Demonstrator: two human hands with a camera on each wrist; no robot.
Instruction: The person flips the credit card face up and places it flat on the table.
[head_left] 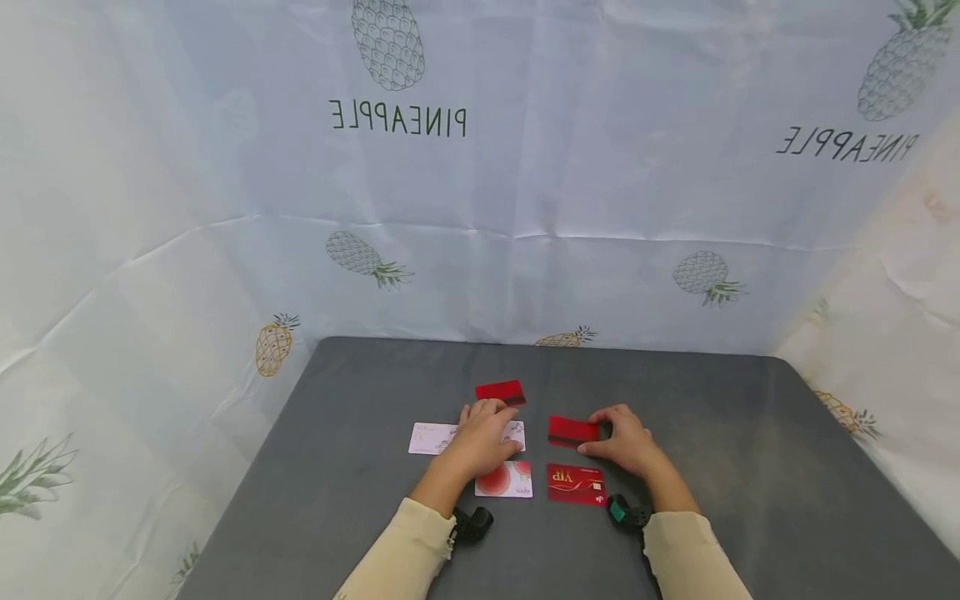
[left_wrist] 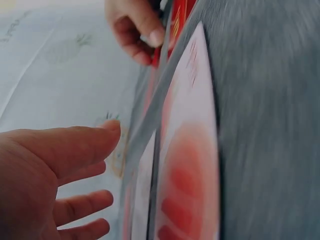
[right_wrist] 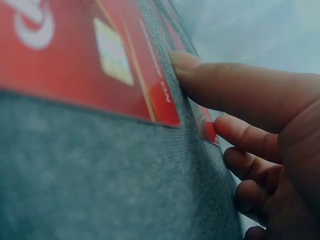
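My left hand (head_left: 480,437) is over a long pale pink card (head_left: 429,437) and hides its middle. Its fingertips come up to the near edge of a red card with a dark stripe (head_left: 497,389). In the left wrist view the fingers are loosely extended with nothing between them. Just below that hand lies a pink card with a red round pattern (head_left: 517,483). With thumb and forefinger at opposite edges, my right hand (head_left: 626,440) pinches the right end of another red card with a dark stripe (head_left: 568,430). A red VIP card (head_left: 573,492) lies nearer, face up.
The cards lie on a dark grey table (head_left: 360,517). A white pineapple-print cloth (head_left: 525,183) hangs behind the table and at both sides. Black wrist devices (head_left: 472,527) sit at both wrists, the right one close beside the VIP card.
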